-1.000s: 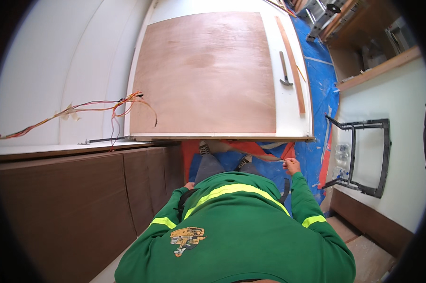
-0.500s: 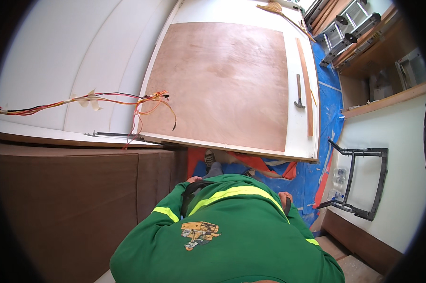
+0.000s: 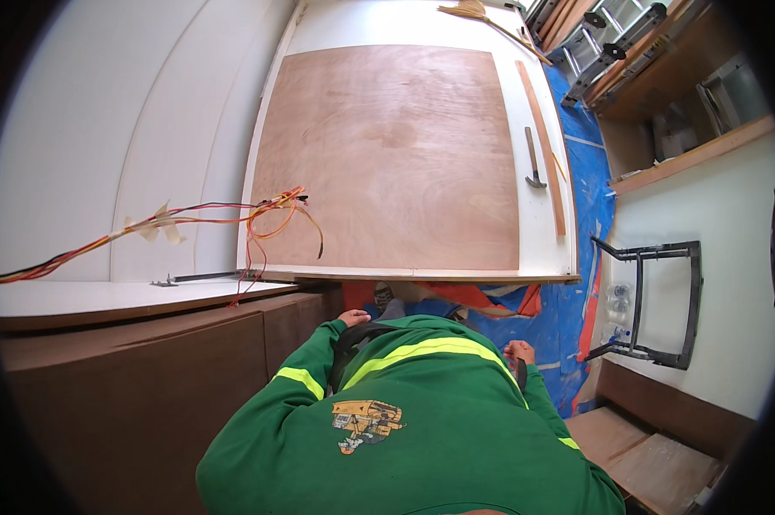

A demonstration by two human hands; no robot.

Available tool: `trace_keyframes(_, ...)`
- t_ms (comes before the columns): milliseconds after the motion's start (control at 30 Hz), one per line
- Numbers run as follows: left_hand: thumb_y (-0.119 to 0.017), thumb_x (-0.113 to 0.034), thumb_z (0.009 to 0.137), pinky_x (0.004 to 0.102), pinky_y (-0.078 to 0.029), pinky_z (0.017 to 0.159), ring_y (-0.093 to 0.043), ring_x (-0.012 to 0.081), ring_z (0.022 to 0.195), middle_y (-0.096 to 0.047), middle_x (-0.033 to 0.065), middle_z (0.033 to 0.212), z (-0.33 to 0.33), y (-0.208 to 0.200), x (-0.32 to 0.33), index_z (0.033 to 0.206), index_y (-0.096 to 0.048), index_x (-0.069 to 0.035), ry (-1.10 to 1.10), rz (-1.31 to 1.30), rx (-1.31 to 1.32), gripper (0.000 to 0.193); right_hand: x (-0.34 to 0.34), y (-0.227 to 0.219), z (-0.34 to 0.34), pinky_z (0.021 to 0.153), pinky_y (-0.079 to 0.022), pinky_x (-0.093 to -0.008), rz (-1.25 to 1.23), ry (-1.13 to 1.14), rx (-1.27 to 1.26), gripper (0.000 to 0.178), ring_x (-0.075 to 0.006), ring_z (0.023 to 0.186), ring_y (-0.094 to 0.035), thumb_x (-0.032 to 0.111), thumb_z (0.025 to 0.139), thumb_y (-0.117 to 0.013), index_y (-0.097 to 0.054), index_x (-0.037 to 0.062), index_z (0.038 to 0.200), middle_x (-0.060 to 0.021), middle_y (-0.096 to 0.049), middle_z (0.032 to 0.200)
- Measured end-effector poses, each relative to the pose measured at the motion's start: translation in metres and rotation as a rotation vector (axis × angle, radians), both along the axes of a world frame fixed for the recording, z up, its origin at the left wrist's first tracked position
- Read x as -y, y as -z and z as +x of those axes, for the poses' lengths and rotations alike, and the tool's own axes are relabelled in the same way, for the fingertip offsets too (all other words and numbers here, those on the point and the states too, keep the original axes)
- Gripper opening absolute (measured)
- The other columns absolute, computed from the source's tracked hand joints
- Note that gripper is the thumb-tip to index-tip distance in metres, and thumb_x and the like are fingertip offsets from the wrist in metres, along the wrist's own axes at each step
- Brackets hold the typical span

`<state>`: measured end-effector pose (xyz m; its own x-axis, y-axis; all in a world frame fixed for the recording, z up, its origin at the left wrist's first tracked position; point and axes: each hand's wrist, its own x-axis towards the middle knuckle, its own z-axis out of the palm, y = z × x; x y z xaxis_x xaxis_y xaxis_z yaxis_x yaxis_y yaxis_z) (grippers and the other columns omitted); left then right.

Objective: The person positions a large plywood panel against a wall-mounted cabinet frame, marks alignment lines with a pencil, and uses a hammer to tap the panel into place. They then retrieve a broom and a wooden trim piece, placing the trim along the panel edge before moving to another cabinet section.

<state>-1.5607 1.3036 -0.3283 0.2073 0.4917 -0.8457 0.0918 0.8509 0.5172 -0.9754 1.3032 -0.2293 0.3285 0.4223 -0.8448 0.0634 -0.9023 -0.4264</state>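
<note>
My left hand [image 3: 354,318] is beside my waist, below the near edge of a white-framed panel. It shows small, and its fingers are mostly hidden. On the other side of my waist is my right hand [image 3: 519,352], its fingers curled in; whether anything is inside them does not show. Neither hand touches the reddish-brown plywood sheet [image 3: 387,154] lying on the white panel [image 3: 544,245]. Right of the sheet lie a claw hammer [image 3: 533,159] and a long wooden strip [image 3: 542,146].
Loose red, yellow and black wires [image 3: 207,209] hang at left above a brown cabinet [image 3: 139,369]. A broom [image 3: 469,10] lies at the far edge. Blue sheeting [image 3: 583,180] covers floor at right, near a stepladder [image 3: 606,47], a black metal frame [image 3: 695,300] and plastic bottles [image 3: 617,307].
My view has shifted slightly, so the panel and hammer appear farther left. Both hands show a little more beyond my sleeves. Nothing is picked up or set down.
</note>
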Motion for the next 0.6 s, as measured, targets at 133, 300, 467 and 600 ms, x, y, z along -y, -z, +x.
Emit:
trace_keyframes(133, -0.075, -0.035, 0.093, 0.0311, -0.05, 0.098, -0.064, 0.0181, 0.112, -0.068, 0.0103, 0.125, -0.023, 0.017, -0.004, 0.138, -0.057, 0.001, 0.054, 0.019, 0.034, 0.061, 0.004, 0.005, -0.018, 0.051, -0.05, -0.0328, 0.008, 0.007, -0.009, 0.015, -0.0125, 0.065, -0.067, 0.026, 0.09, -0.063, -0.067, 0.0146, 0.098, -0.0015, -0.072, 0.084)
trace_keyframes(300, -0.074, -0.034, 0.094, 0.0323, -0.052, 0.095, -0.064, 0.0164, 0.11, -0.068, 0.0082, 0.121, -0.024, 0.014, -0.01, 0.132, -0.062, -0.002, -0.002, -0.061, 0.061, 0.051, 0.035, 0.017, -0.026, 0.054, -0.048, -0.0359, -0.006, 0.15, -0.014, 0.023, -0.0147, 0.065, -0.063, 0.037, 0.088, -0.063, -0.068, 0.0158, 0.098, -0.0019, -0.068, 0.08)
trace_keyframes(467, -0.073, -0.033, 0.095, 0.0389, -0.054, 0.084, -0.064, 0.0158, 0.097, -0.066, 0.0011, 0.115, -0.04, 0.034, 0.003, 0.127, -0.063, -0.011, -0.117, -0.134, 0.113, 0.04, 0.062, 0.04, -0.016, 0.067, -0.051, -0.0381, -0.009, 0.004, 0.256, 0.041, -0.0206, 0.076, -0.067, 0.048, 0.092, -0.054, -0.071, 0.0113, 0.087, -0.0038, -0.069, 0.08)
trace_keyframes(600, -0.072, -0.036, 0.095, 0.0399, -0.053, 0.08, -0.061, 0.0176, 0.093, -0.063, -0.0016, 0.115, -0.024, 0.013, -0.014, 0.134, -0.059, -0.018, -0.153, -0.351, 0.041, 0.045, 0.092, 0.056, 0.026, 0.074, -0.052, -0.0386, 0.169, -0.144, 0.425, 0.036, -0.0238, 0.079, -0.068, 0.035, 0.094, -0.056, -0.073, 0.0044, 0.089, -0.0088, -0.071, 0.083)
